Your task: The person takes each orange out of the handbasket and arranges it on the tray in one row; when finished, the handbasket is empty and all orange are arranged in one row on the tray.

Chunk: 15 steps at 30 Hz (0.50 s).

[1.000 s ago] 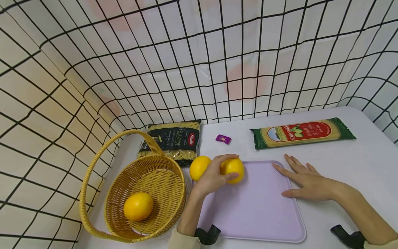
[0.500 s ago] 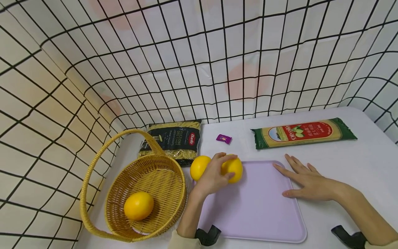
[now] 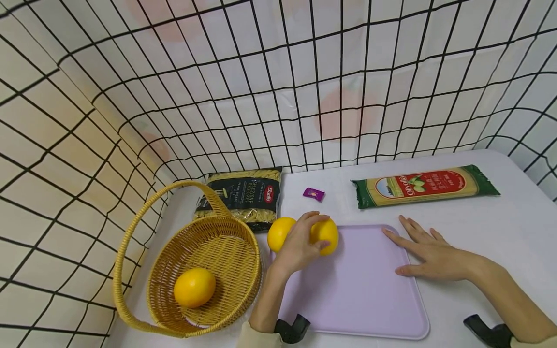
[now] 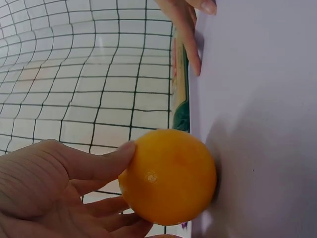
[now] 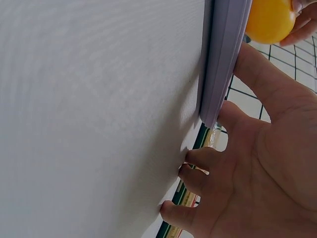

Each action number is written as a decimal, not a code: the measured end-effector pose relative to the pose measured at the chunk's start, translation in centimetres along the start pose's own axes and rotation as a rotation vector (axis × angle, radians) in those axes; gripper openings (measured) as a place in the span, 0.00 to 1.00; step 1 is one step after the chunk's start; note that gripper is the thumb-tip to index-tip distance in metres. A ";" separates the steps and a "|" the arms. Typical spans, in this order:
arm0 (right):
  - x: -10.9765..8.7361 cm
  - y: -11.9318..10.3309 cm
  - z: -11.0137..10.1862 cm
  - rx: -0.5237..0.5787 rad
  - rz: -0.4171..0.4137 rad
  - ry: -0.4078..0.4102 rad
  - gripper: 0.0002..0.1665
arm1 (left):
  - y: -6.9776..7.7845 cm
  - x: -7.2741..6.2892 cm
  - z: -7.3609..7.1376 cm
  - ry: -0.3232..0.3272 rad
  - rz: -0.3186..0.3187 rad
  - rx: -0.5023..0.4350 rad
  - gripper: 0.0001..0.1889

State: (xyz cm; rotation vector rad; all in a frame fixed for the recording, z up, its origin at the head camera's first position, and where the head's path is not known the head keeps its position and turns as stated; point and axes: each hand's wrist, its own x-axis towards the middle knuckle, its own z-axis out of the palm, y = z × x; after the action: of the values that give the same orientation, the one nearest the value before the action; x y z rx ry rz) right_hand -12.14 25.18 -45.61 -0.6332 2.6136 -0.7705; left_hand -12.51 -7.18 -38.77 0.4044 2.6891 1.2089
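Left hand [image 3: 299, 247] holding an orange [image 4: 168, 178] at the back of a tray [image 3: 370, 290], contact beneath unclear, second orange [image 3: 278, 233] partly hidden by that hand, right hand [image 3: 435, 260] spread at tray's right edge, basket [image 3: 226, 258] overlapping pasta bag [image 3: 243, 194]

white table [image 3: 478, 227], on it: lilac tray [image 3: 361, 285] | wicker basket [image 3: 228, 258] | penne bag [image 3: 243, 197] | purple sweet [image 3: 314, 194] | spaghetti pack [image 3: 428, 186]

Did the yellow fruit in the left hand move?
Yes, slightly: the yellow fruit shifted left, away from the far right corner of the lilac tray.
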 end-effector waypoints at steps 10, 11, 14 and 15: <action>0.1 -0.1 -0.2 0.001 0.006 -0.016 0.54 | 0.3 -0.2 -0.1 0.041 -0.007 0.044 0.25; 0.1 -0.1 -0.3 -0.001 0.005 -0.017 0.54 | 0.3 -0.3 -0.1 0.042 -0.009 0.051 0.25; 0.0 0.0 -0.3 -0.007 -0.004 -0.014 0.54 | 0.3 -0.4 -0.5 0.038 -0.013 0.080 0.25; 0.0 0.0 -0.3 -0.007 -0.005 -0.012 0.54 | 0.3 -0.4 -0.7 0.035 -0.016 0.084 0.25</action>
State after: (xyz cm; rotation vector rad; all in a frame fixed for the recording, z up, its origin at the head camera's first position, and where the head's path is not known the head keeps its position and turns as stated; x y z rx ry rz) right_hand -12.29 25.26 -45.38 -0.6449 2.6053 -0.7575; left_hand -12.22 -7.62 -38.06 0.3757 2.7752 1.1117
